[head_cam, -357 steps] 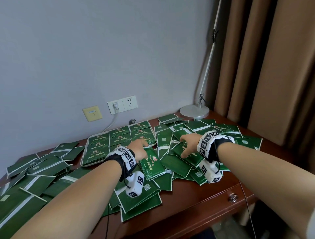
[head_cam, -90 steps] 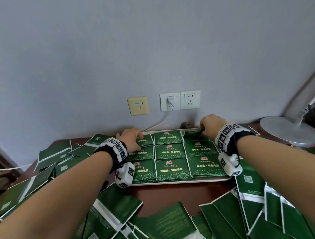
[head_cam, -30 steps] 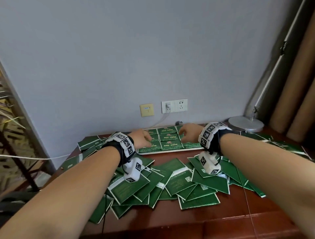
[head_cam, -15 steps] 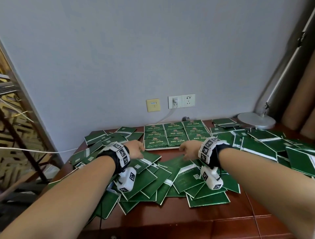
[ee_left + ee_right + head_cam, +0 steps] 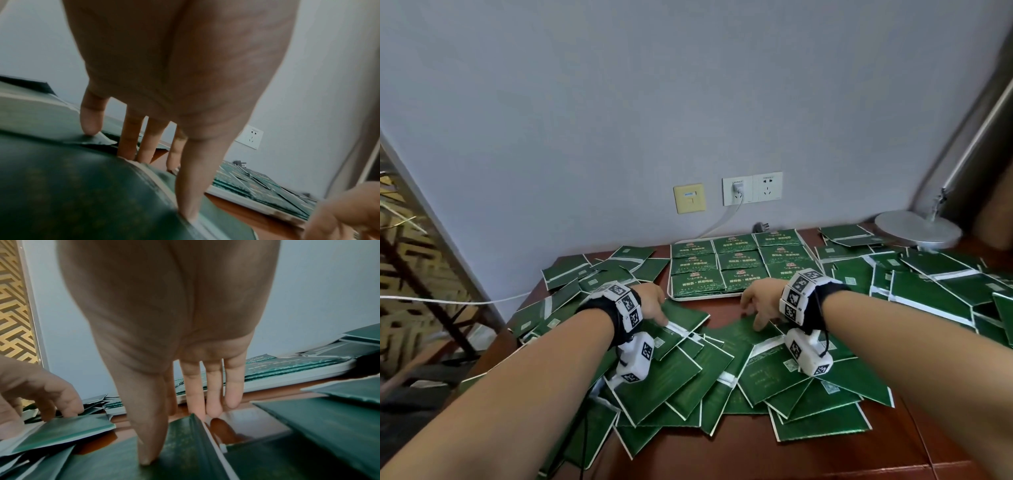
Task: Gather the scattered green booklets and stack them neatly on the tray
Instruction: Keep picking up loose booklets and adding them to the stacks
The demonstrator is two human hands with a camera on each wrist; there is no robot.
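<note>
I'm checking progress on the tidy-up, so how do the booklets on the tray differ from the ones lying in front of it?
The booklets on the tray sit squared up in a three-by-three grid with gold-printed covers up; the loose booklets in front of the tray lie overlapped at mixed angles, mostly showing plain faces with white edges. The tray ones are untouched; the left hand and right hand rest fingertips on loose ones. All are green.

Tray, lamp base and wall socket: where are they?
tray (image 5: 700,297), head view, white front rim.
lamp base (image 5: 917,229), head view, top of the round disc.
wall socket (image 5: 767,187), head view, empty right plate.
</note>
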